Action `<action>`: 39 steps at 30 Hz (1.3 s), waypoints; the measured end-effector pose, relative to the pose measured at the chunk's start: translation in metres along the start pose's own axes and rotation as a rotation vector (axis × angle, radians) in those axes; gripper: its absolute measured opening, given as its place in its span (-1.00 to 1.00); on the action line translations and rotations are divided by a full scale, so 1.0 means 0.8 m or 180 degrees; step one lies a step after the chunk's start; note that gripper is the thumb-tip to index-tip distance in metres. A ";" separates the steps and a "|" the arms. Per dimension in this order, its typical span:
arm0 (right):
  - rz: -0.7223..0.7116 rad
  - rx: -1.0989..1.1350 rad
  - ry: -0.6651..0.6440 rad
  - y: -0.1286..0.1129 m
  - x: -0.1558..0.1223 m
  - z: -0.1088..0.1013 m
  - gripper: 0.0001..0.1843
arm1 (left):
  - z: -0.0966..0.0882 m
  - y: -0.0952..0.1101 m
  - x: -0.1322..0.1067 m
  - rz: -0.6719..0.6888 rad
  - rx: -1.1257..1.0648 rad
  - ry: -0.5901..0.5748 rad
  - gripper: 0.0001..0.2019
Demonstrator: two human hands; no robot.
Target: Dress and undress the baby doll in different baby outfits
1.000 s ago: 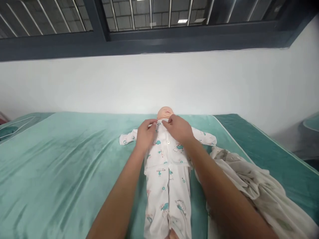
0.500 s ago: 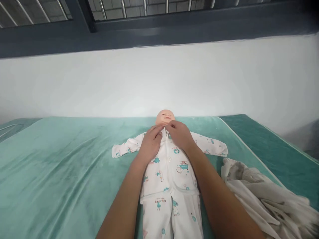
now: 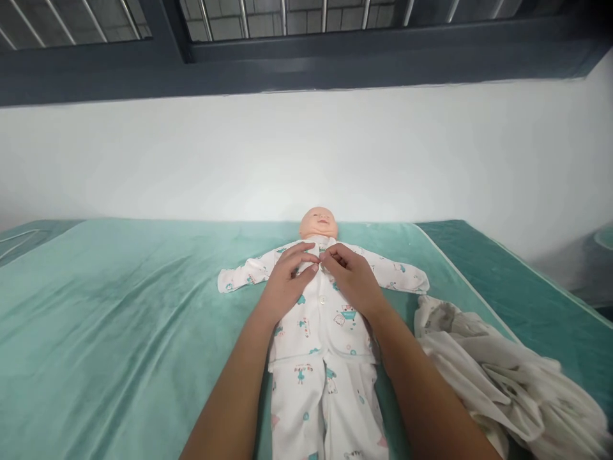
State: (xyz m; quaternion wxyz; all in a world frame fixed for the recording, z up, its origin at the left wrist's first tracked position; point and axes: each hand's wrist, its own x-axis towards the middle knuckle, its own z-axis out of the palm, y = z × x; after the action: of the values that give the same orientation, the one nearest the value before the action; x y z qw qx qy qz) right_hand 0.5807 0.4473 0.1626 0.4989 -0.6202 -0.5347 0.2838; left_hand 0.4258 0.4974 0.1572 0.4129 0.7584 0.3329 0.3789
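Your left hand (image 3: 291, 278) and right hand (image 3: 352, 275) meet at the upper front of a white fabric long-sleeved jacket (image 3: 306, 322) printed with small teal and pink figures. The jacket is on a smooth, bald-headed baby doll (image 3: 319, 223), which lies on its back in the middle of the scene, its head at the far end, close to the white wall (image 3: 306, 153).

Your right hand has its fingers curled in, thumb and forefinger pinching the jacket's front edge just below the collar. Your left hand rests on the jacket with its fingers partly spread, thumb and forefinger tips at that same edge; you cannot tell whether they grip the cloth. Just nearer than your fingertips, a small round pale button (image 3: 322, 299) sits on the front.

The jacket's sleeves (image 3: 244, 275) stretch out to left and right. Its hem overlaps matching white printed trousers (image 3: 297, 415), which run out of view at the near edge. Under the doll spreads a teal-green fabric cover (image 3: 119, 332), creased on the left. To the right, beside your forearm, lies a crumpled off-white cloth (image 3: 502, 377).
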 end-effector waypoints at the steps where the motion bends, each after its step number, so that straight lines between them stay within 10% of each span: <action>1: 0.0014 0.0024 -0.0072 0.001 -0.001 -0.001 -0.71 | 0.000 0.000 0.001 0.0000 0.0006 -0.0014 -0.84; 18: -0.0263 0.0382 -0.0209 0.009 0.010 -0.004 -0.66 | 0.002 0.007 -0.001 0.0141 0.0469 -0.0140 -0.83; 23: -0.0113 0.0737 0.0368 0.008 0.011 -0.003 -0.53 | 0.000 0.007 -0.002 0.0087 0.0334 -0.0121 -0.80; 32: -0.0191 0.0907 0.0831 0.007 0.013 0.000 -0.69 | -0.040 0.021 -0.009 -0.0074 0.0434 -0.1523 -0.83; 39: -0.0856 0.0143 -0.0220 -0.009 0.000 -0.005 -0.65 | -0.033 0.014 -0.007 0.0052 0.0396 -0.1308 -0.82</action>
State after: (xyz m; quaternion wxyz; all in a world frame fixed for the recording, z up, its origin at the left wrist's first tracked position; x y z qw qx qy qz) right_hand 0.5817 0.4452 0.1708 0.5276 -0.5214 -0.6233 0.2475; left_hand 0.4029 0.4973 0.1752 0.4213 0.8464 0.2583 0.1983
